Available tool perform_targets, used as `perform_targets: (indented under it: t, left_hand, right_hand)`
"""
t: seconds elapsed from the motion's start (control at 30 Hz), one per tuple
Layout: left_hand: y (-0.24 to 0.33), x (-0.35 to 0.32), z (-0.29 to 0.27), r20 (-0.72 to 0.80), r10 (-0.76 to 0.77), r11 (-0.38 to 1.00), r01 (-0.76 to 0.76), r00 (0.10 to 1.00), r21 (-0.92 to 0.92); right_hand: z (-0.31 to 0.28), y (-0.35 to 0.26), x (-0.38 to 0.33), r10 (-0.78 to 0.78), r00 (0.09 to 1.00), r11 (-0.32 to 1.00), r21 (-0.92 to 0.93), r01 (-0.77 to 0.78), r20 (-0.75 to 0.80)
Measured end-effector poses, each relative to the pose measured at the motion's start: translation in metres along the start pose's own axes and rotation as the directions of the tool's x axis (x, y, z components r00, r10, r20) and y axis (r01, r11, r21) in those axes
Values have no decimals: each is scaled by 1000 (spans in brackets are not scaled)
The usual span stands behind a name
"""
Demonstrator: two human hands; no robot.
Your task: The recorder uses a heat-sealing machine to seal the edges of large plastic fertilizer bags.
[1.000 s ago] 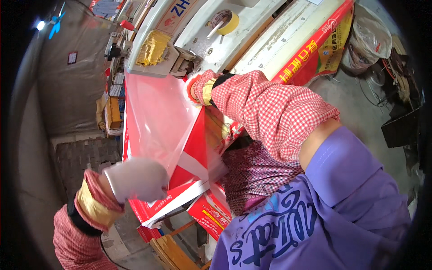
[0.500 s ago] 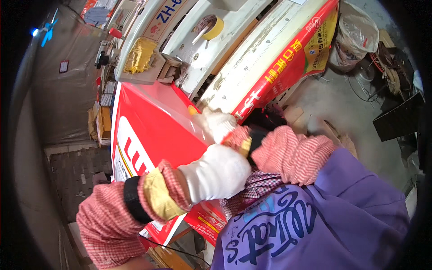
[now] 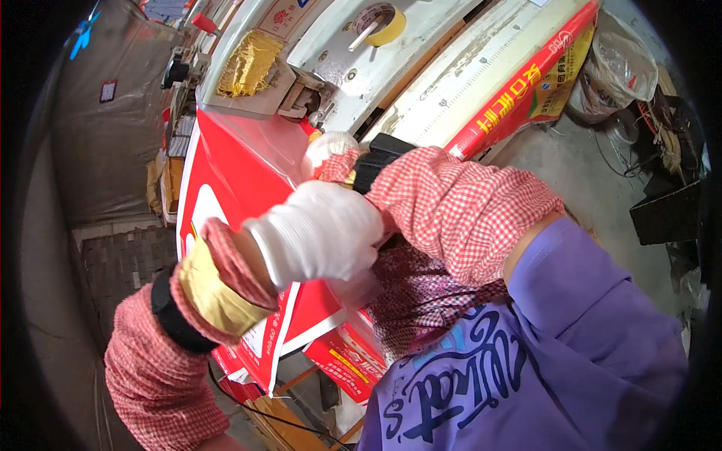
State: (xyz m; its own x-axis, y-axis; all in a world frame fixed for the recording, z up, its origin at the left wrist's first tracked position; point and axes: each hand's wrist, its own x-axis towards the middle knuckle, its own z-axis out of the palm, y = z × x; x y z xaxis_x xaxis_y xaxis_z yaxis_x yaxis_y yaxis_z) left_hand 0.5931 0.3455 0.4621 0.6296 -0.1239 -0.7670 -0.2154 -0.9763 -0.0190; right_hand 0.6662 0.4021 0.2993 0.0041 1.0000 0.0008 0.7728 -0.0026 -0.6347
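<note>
My left hand [image 3: 316,233], in a white knit glove, is closed at the right-hand edge of a large red plastic sack [image 3: 233,161]. Its fingertips are turned down and hidden; a clear plastic liner [image 3: 355,292] hangs just below it. Farther forward, my right hand [image 3: 329,152], gloved alike, is curled at the sack's edge beside the sewing machine head [image 3: 259,83]. My right sleeve and cuff partly cover that hand. The sack lies flat and slanting, its far end against the machine, its near end hanging down with printed flaps.
A yellow tape roll [image 3: 387,28] lies on the white machine table [image 3: 361,64]. Along the table's right side runs a red and yellow printed sheet [image 3: 519,90]. At the far right are a plastic bag of scraps [image 3: 617,71] and a black box [image 3: 665,210]. A dark cable [image 3: 271,412] crosses below the sack.
Both my hands have moved forward and left, closer to the machine head. The right forearm now reaches farther across. The view has shifted, so the machine appears higher and more to the right.
</note>
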Motion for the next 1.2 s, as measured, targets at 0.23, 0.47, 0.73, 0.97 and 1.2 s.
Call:
perform_targets:
  t: [0.23, 0.47, 0.73, 0.97, 1.2]
  left_hand:
    - [-19, -41, -82, 233, -269, 963, 255, 934, 89]
    - [-16, -45, -44, 373, 6, 998, -27, 928, 51]
    - [7, -49, 5, -53, 195, 978, -198, 979, -70]
    - [23, -45, 12, -85, 206, 978, -202, 975, 53]
    - [24, -33, 8, -116, 335, 942, -335, 935, 26]
  right_hand:
    - [10, -18, -23, 63, 992, 996, 76, -55, -112]
    - [-8, -36, -48, 148, 977, 974, -147, -171, -154]
    - [-11, 12, -39, 113, 993, 991, 71, -110, -36]
    - [-21, -3, -37, 168, 986, 971, 172, -167, 13]
    - [-13, -9, -31, -12, 999, 996, -88, 9, -35]
